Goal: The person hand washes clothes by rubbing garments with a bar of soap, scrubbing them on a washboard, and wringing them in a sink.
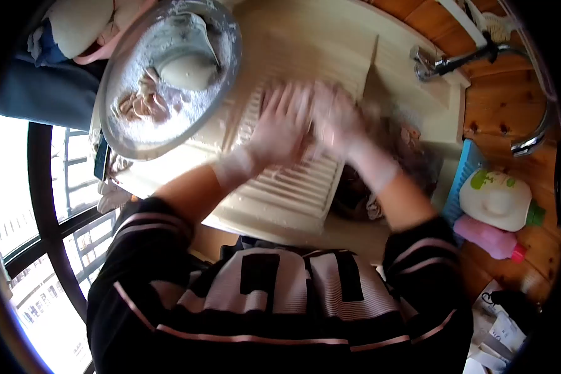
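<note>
Your left hand (pixel 279 129) and right hand (pixel 338 121) are both smeared by motion blur over the ridged washboard (pixel 280 202), close beside each other. Fingers point forward on both, but you cannot tell from this view whether either one is closed on anything; the palms face down and are hidden. Whitish, suds-like film covers both hands up to the wrists. What seems to be a dark reddish cloth (pixel 306 148) shows only in slivers between and under them, its outline lost in the blur. To the right of the washboard, a dark heap of fabric (pixel 417 149) sits low in the sink, partly covered by your right forearm, so you can't count its pieces. Ahead and to the left of your left hand, well apart from it, the oval basin (pixel 232 40) holds suds, a pale rounded vessel (pixel 190 71) and a crumpled light cloth (pixel 140 106). Your sleeves hide both upper arms, and the dark round border cuts off the outer edges of the view
</note>
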{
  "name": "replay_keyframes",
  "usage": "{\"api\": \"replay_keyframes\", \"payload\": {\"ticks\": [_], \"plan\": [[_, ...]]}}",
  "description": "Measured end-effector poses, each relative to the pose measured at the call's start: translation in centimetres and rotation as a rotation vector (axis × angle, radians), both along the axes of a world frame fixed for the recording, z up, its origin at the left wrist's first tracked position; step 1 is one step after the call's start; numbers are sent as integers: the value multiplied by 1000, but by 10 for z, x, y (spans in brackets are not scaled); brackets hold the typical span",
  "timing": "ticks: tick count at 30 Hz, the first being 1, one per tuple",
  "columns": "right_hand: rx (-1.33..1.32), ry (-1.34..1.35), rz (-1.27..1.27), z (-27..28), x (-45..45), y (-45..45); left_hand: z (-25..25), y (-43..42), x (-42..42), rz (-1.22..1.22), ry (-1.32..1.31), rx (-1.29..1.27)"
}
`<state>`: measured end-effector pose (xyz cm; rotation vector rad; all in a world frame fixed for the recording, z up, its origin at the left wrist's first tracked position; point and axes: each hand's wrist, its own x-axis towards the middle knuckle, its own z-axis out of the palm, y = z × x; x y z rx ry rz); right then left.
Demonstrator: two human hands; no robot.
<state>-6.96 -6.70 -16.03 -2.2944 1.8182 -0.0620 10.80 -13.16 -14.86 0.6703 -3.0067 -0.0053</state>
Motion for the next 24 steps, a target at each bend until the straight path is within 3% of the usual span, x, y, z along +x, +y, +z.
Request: {"api": "replay_keyframes", "payload": {"ticks": [2,5,6,8,11,15,16,18,19,20,21,22,23,24], "plan": [[165,-109,-171,11,-26,-45,-1,-27,-45,132,-46,-15],[-512,-279,-165,-22,-32,-35,-19,-34,-35,81,158,40],[-495,-502,-302,-7,-22,-18,-21,-36,-24,47,237,84],[-589,-304,-514,-15,-20,18,-20,-33,-8,57,277,70],[-352,-949,-758,-57,-23,42,0,-25,-6,123,193,84],[-79,-1276,-893,8,-27,52,52,-9,-2,243,163,412],[-13,-1378,-953,37,-25,54,72,-8,5,255,217,612],[171,-1663,-805,89,-32,64,95,-9,23,278,312,1029],[358,-1755,-751,110,-37,66,88,-16,29,351,456,1402],[291,-1721,-795,107,-30,61,72,-24,35,219,613,1775],[231,-1682,-834,97,-17,48,71,-29,38,176,490,1634],[252,-1481,-842,77,-16,36,69,-33,41,139,371,1493],[275,-1280,-844,57,-15,24,37,-37,41,103,69,848],[229,-794,-817,60,0,12,54,-15,33,297,-21,540]]}}
